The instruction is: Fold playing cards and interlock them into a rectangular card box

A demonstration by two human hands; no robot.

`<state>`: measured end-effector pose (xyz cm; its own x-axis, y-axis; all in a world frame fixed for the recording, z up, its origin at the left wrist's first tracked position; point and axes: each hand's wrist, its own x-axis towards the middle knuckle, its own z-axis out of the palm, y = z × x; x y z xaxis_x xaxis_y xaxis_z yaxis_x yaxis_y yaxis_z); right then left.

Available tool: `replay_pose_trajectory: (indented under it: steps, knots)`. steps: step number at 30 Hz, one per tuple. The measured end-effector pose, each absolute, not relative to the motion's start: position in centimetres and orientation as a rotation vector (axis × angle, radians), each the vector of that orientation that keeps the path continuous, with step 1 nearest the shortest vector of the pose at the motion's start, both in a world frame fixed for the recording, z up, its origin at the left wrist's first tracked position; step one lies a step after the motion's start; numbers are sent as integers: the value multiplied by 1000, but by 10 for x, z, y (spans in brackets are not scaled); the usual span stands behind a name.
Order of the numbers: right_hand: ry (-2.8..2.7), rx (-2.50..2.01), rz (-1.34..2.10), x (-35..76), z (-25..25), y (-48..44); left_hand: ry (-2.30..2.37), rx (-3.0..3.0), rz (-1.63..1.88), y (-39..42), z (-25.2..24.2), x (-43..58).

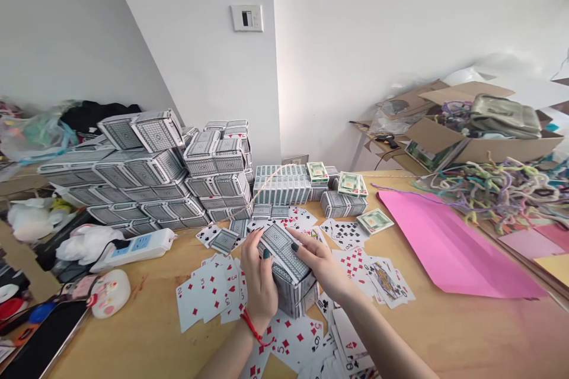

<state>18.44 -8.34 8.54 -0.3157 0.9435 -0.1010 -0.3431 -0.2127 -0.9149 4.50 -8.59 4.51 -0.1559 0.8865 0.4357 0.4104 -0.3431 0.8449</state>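
Both my hands hold a block made of playing cards (288,266) near the front middle of the wooden table (146,331). My left hand (258,278) wraps its left side, fingers curled over the top edge. My right hand (322,266) grips the right side, fingers laid across the patterned top. Loose face-up playing cards (208,296) lie scattered all around the block. A thin string runs from the block's front.
A big heap of similar card blocks (151,172) fills the back left. Smaller card packs (342,201) stand behind. A pink paper sheet (444,243) lies right, with tangled yarn (493,189) and cardboard boxes (471,142) beyond. A power strip (137,247) lies at left.
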Motion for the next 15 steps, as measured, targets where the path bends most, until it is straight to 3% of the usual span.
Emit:
replay_pose_trajectory:
  steps: [15]
  knots:
    - [-1058,-879,1646,177,85,-86,1463,1633,1559,-94,47,50]
